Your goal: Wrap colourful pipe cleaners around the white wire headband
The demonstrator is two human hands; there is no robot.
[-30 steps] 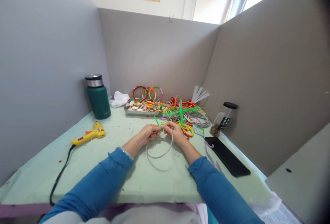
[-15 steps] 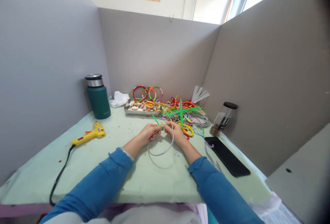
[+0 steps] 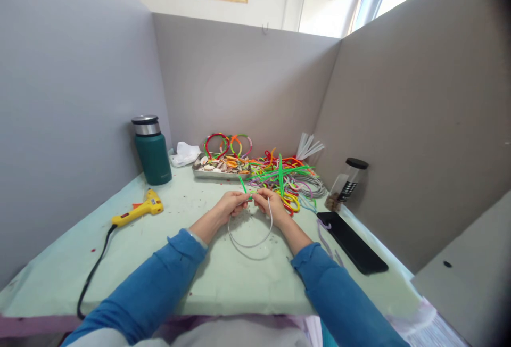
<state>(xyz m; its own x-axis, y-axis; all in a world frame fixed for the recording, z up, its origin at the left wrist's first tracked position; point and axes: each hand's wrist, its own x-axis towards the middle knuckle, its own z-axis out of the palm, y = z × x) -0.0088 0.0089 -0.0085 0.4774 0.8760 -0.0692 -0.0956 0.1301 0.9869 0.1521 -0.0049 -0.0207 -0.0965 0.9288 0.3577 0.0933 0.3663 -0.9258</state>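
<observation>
From where I stand, both bare hands are closed and nearly meeting over the middle of the table (image 3: 159,283). The left hand (image 3: 230,206) has its thumb and fingers pressed together on a thin grey cord (image 3: 249,246), with the other fingers curled in beneath. The right hand (image 3: 271,204) pinches at the same spot from the other side, its fingers bent and closed on the cord. The cord hangs from the fingertips towards the person in a rounded loop. A green pipe cleaner (image 3: 242,184) sits right at the join, one end poking up above the left fingertips; the fingers hide how it lies around the cord.

Just beyond the hands, a heap of coloured pipe cleaners (image 3: 281,174) spreads beside a metal tray (image 3: 221,175) of shells (image 3: 209,167). Colourful rings (image 3: 216,146) stand upright behind the tray, and white sticks (image 3: 309,146) fan out behind the heap. Over on the person's left are a yellow glue gun (image 3: 139,211) lying on its side, a green flask (image 3: 153,158) standing upright, and a white tissue pack (image 3: 185,154). To the right, a clear jar (image 3: 344,187) with a black lid stands near a flat black device (image 3: 353,243), which has a purple strand (image 3: 325,235) beside it.
</observation>
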